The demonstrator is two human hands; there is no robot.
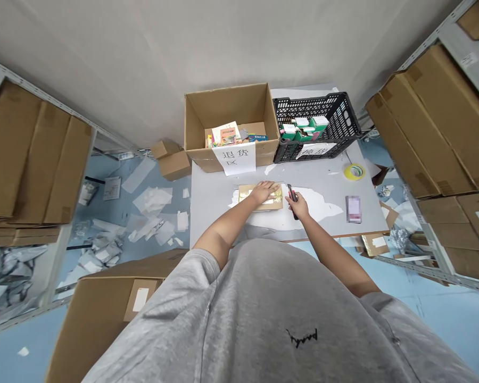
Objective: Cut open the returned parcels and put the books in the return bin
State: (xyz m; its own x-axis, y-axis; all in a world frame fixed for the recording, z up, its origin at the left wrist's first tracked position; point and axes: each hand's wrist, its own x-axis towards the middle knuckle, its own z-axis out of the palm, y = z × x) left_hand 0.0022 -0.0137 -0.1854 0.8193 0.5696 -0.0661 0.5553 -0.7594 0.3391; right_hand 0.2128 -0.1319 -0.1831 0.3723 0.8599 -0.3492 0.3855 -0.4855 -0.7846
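A small taped cardboard box [246, 190] lies on the grey table [207, 213] in front of me. My left hand [264, 192] rests flat on its top with the fingers stretched out. Just right of the box, my right hand [299, 205] grips a black and red utility knife [291, 192], held apart from the box. Whether the knife's blade is out I cannot tell. Under and beside the box the table shows a white, ragged-edged patch [319, 207].
At the table's back stand an open carton [195, 122] with booklets and a black crate [353, 125] with green-white boxes. Yellow tape [354, 171] and a blurred rectangular item [353, 209] lie right. Shelves flank the table; a large carton [99, 319] stands front left. Paper scraps [154, 200] litter the floor.
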